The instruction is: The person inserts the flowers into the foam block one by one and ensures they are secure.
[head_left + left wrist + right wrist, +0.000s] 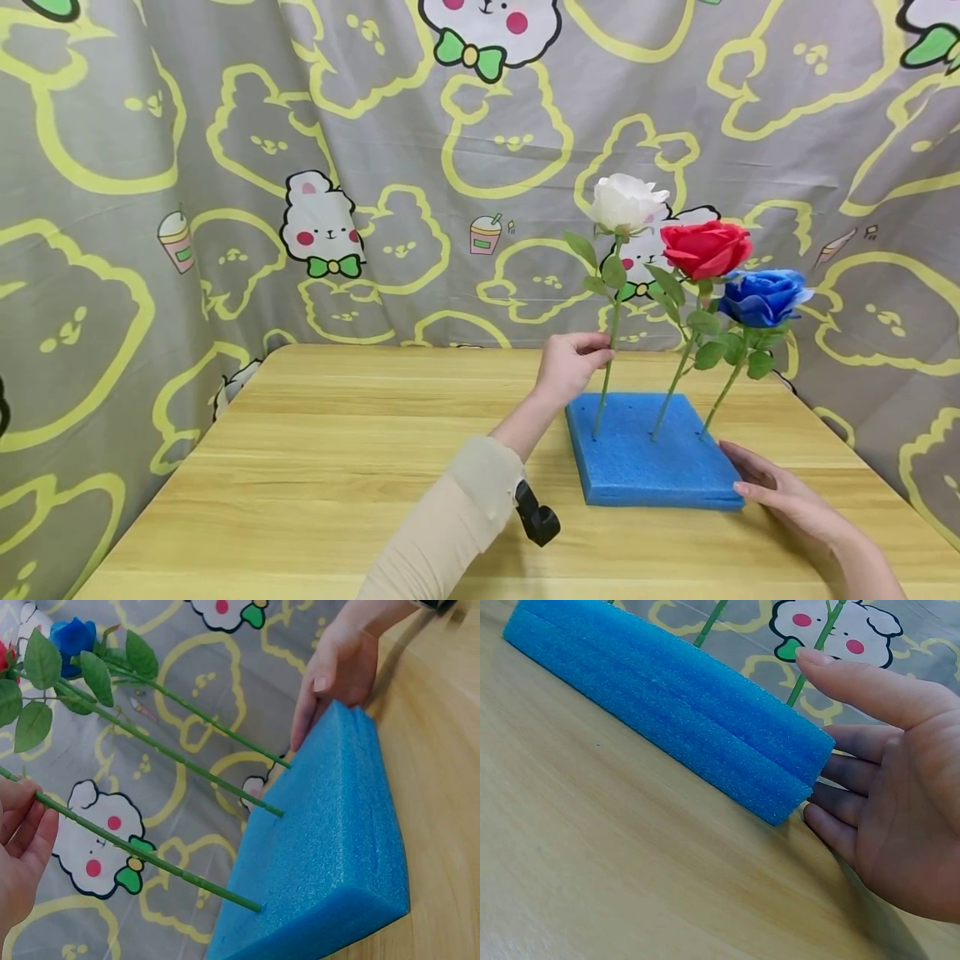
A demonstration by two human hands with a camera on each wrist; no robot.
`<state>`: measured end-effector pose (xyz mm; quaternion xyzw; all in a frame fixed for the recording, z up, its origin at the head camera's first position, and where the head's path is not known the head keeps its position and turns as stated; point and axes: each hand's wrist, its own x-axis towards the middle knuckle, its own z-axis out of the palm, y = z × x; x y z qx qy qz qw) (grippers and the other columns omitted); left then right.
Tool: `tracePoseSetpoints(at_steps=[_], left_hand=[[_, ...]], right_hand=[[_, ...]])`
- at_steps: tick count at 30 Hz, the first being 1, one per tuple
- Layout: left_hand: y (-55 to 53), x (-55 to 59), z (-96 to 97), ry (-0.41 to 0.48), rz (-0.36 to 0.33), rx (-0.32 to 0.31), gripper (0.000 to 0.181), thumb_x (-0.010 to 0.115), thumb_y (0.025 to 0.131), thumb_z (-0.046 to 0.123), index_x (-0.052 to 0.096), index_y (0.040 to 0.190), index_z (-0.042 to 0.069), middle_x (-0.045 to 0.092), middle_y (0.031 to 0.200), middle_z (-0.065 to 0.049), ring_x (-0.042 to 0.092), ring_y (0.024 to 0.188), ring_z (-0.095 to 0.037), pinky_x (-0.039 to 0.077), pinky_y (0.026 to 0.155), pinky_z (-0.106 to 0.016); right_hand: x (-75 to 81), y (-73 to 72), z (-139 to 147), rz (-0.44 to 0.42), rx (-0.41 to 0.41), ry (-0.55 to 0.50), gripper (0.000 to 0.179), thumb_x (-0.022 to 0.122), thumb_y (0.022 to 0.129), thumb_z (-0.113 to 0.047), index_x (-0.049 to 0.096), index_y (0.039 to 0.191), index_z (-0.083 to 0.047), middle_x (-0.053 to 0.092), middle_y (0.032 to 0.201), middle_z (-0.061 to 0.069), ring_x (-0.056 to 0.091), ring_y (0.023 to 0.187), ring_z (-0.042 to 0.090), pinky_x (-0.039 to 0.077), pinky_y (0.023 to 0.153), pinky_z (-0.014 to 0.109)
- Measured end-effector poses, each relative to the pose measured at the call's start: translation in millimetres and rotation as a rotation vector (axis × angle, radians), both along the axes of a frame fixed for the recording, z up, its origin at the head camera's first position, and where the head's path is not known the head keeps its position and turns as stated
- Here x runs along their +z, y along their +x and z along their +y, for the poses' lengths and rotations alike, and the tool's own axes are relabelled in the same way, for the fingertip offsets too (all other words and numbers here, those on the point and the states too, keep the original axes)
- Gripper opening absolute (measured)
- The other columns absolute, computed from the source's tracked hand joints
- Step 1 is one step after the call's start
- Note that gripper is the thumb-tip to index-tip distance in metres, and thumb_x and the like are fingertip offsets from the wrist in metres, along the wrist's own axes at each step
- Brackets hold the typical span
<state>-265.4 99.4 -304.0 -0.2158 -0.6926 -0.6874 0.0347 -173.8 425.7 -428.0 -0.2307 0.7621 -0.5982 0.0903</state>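
Note:
A white artificial rose (627, 204) stands at the left of a blue foam block (660, 471), its stem in the foam. My left hand (572, 367) pinches that stem between thumb and fingers, about midway up. To its right, a red rose (707, 250) and a blue rose (763, 297) also stand in the foam, leaning right. My right hand (787, 492) is at the block's right side, its fingers fairly straight. In the right wrist view, the fingers (847, 776) lie against the block's end, with the thumb above its top edge.
The block sits on a wood-grain table (337, 467), towards its right side. Behind the table hangs a grey curtain (420, 167) with yellow cartoon outlines. A black wrist mount (537, 515) juts from the left sleeve. Small holes show in the foam's top.

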Motion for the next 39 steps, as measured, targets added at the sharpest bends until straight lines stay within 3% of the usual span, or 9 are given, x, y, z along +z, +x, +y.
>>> tracePoseSetpoints(at_steps=[6,15,22,28,39], left_hand=[[1.3,-0.6,0.5,-0.002,0.026,-0.013,0.015,0.067,0.083,0.001,0.071,0.097,-0.004,0.070,0.090,-0.010,0.066,0.075,-0.011,0.053,0.067,-0.020],[2.1,1.2,-0.6,-0.013,0.052,0.004,0.017,0.067,0.083,0.003,0.071,0.098,-0.004,0.070,0.088,-0.009,0.064,0.075,-0.007,0.053,0.066,-0.018],[2.6,2.2,-0.5,-0.004,0.056,-0.006,0.016,0.068,0.083,0.002,0.071,0.097,-0.005,0.070,0.088,-0.011,0.065,0.075,-0.009,0.053,0.066,-0.018],[3.4,-1.7,-1.3,-0.022,0.035,-0.011,0.016,0.067,0.083,0.002,0.071,0.098,-0.003,0.071,0.089,-0.009,0.066,0.075,-0.009,0.052,0.066,-0.018],[2.4,-9.3,-0.6,-0.064,0.070,-0.006,0.014,0.067,0.083,0.002,0.072,0.096,-0.002,0.070,0.090,-0.008,0.065,0.075,-0.008,0.052,0.066,-0.017]], right_hand=[[1.3,1.5,-1,-0.052,-0.045,0.018,0.054,0.039,0.097,0.000,0.009,0.139,0.018,0.040,0.131,-0.030,0.034,0.116,-0.017,0.033,0.089,0.005],[-1.9,0.7,1,-0.031,-0.051,0.023,0.051,0.039,0.096,0.002,0.018,0.142,0.010,0.040,0.130,-0.029,0.034,0.116,-0.017,0.033,0.088,0.005],[-1.6,-0.9,1,0.000,-0.025,0.019,0.051,0.037,0.096,0.004,0.018,0.142,0.011,0.039,0.131,-0.029,0.033,0.116,-0.017,0.033,0.088,0.005],[-1.4,-0.8,1,0.005,-0.026,0.027,0.051,0.037,0.096,0.004,0.016,0.141,0.014,0.039,0.131,-0.029,0.033,0.116,-0.017,0.033,0.088,0.005],[-2.5,-1.1,1,0.016,-0.030,0.039,0.050,0.037,0.096,0.005,0.016,0.140,0.016,0.039,0.131,-0.029,0.033,0.116,-0.017,0.032,0.088,0.005]])
